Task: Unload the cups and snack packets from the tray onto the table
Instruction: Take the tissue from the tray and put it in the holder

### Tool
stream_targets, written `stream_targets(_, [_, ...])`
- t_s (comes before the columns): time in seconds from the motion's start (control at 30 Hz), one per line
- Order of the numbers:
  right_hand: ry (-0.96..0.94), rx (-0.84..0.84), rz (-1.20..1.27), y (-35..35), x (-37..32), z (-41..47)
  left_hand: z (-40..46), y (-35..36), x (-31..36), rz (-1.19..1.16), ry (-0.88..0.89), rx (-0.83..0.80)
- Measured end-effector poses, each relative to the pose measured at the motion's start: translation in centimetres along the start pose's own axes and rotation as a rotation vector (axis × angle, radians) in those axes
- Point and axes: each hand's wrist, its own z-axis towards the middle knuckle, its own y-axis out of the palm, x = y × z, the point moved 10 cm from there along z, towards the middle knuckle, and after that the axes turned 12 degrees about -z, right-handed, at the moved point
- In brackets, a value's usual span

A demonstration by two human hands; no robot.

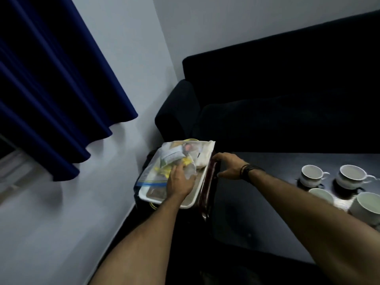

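A white tray (190,205) sits left of the dark table (257,202), near the wall. On it lies a clear zip bag of snack packets (164,161) with a blue seal strip. My left hand (181,182) rests on the bag with fingers curled into its plastic. My right hand (228,165) is at the tray's right edge, fingers spread over a dark reddish rim there; whether it grips is unclear. Several white cups (312,174) stand on the table at the right.
A dark sofa (277,95) runs behind the table and tray. A blue curtain (51,89) hangs at the left over a white wall. The dark table surface stretches between the tray and the cups.
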Motion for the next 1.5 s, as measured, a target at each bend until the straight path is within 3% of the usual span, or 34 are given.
stream_targets(0.13, [-0.014,-0.034,-0.002,2.9,-4.5,1.5,-0.8,-3.2,-4.9,0.022,-0.106,0.072])
stream_targets(0.37, [0.071,-0.119,-0.028,8.7,-8.5,3.5,-1.0,-2.4,-11.0,0.016,-0.219,-0.038])
stream_targets(0.6, [0.210,-0.071,0.171,10.8,-9.1,4.9,-1.0,-0.8,-13.1,0.022,-0.272,-0.081])
stream_targets(0.73, [0.288,0.072,0.303,10.3,-8.3,5.1,-0.9,-1.5,-13.1,-0.047,-0.267,-0.015])
stream_targets(0.9, [0.230,0.145,0.399,8.4,-8.5,5.2,-1.1,-3.5,-12.2,-0.061,-0.209,0.084])
stream_targets(1.03, [0.166,0.128,0.469,6.4,-7.6,4.2,-1.8,-5.6,-9.7,0.074,-0.067,0.183])
stream_targets(1.23, [0.102,0.129,0.486,3.4,-5.6,1.9,-1.9,-5.8,-4.7,0.136,0.133,0.181])
stream_targets(1.5, [0.216,0.164,0.543,2.2,-2.9,-0.3,-2.3,-4.8,-0.2,0.323,0.219,0.174])
